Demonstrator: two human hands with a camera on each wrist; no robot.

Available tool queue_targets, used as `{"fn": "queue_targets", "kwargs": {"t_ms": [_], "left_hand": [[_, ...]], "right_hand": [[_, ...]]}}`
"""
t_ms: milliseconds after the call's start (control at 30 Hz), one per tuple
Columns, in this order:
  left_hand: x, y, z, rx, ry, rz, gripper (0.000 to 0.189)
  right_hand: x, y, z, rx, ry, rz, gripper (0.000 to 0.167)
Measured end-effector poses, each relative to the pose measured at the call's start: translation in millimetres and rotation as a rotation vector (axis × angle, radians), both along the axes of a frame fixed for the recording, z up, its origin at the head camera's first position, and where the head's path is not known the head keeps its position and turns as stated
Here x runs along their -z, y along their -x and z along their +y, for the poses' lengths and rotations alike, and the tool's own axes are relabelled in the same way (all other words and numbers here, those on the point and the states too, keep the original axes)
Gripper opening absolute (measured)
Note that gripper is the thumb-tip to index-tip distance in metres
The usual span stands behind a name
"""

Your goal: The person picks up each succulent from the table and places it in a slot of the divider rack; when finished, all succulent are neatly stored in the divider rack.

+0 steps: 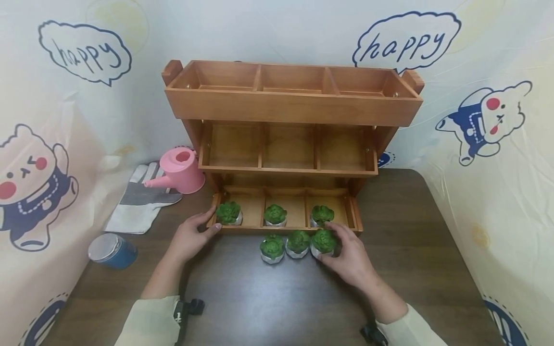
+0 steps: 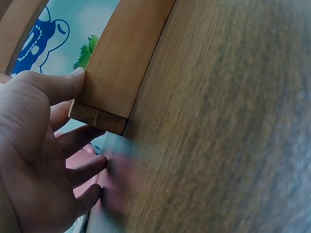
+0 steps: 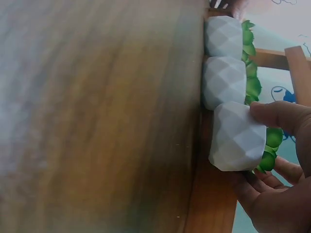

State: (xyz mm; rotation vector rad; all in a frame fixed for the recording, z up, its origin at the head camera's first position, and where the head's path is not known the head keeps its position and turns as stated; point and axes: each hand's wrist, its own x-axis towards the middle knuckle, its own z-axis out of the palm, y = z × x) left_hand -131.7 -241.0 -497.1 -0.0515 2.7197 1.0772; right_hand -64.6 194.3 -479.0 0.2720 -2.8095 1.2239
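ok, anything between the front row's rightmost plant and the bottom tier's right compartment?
Yes: the tier's front board stands between the rightmost plant, at the right hand, and that compartment. Another plant sits inside, near the board.

1) Brown wooden rack [image 1: 294, 108], upright, three tiers of three compartments
2) Three green plants in white pots [image 1: 275, 215], one per bottom compartment
3) Three matching potted plants [image 1: 297, 242], rowed just before it

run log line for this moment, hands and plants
left hand: holds bottom tray | right hand: grips rightmost front plant | plants: three in tray, three in front
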Motion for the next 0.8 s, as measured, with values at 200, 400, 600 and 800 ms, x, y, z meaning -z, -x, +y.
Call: {"fn": "queue_targets", "kwargs": {"t_ms": [200,400,600,800], "left_hand": [[-0.9,0.0,0.5,-0.002,-0.006,-0.002,0.076],[-1.8,0.1,-0.1,-0.01,-0.015,-0.019,0.077],[-3.5,-0.4,0.0,-0.016,-0.019,-0.028,0.077],[-1.2,-0.6,-0.7,-0.015,-0.013,-0.018,0.077]], "right_hand": [[-9.9,-0.1,1.0,0.009,0.013,0.015,0.08],[-23.5,-2.6,2.6,0.017,0.035,0.021,0.079],[-36.5,-3.4,6.5,0.03,0.067,0.124,0.076],[-48.5,1.0,11.0,0.041,0.054,0.18,0.073]]}}
